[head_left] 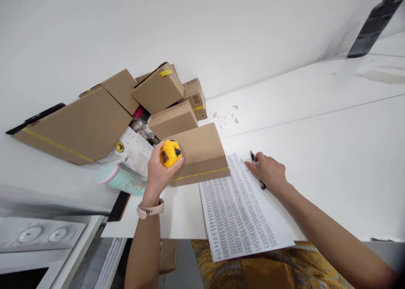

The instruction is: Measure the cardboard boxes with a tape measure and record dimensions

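My left hand (158, 171) is raised over the table and closed around a small yellow object with dark markings (170, 152), just in front of a flat cardboard box (202, 152). A pale watch sits on that wrist. My right hand (268, 172) rests on the upper right corner of a printed sheet full of small text (237, 209), fingers curled over a black pen (257, 171) that lies under it on the paper.
A pile of cardboard boxes (158, 90) with yellow tape leans against the white wall, a large one (79, 126) at the left. Below lie a white packet (136, 152) and a mint bottle (122, 180). The white table (332, 154) stretches right. A dark phone (118, 206) lies at its edge.
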A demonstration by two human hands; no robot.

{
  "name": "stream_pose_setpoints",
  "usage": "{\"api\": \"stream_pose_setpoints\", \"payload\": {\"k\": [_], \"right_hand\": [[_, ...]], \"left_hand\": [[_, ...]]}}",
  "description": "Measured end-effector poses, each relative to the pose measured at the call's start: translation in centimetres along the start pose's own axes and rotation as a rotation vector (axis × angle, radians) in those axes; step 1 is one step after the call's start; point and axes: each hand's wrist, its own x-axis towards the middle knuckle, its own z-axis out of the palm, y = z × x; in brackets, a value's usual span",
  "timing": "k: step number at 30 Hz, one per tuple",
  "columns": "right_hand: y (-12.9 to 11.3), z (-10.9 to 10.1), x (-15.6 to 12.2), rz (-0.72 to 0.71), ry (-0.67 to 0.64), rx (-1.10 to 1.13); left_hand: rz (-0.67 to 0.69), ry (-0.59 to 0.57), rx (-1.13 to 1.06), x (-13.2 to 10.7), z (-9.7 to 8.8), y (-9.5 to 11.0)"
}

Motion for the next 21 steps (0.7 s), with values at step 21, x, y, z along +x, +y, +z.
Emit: {"api": "stream_pose_setpoints", "payload": {"k": [21], "right_hand": [[1.7, -4.1, 0.6, -0.107, -0.109, 1.463]], "left_hand": [[0.839, -0.380, -0.059, -9.5, 13.9, 5.3]]}}
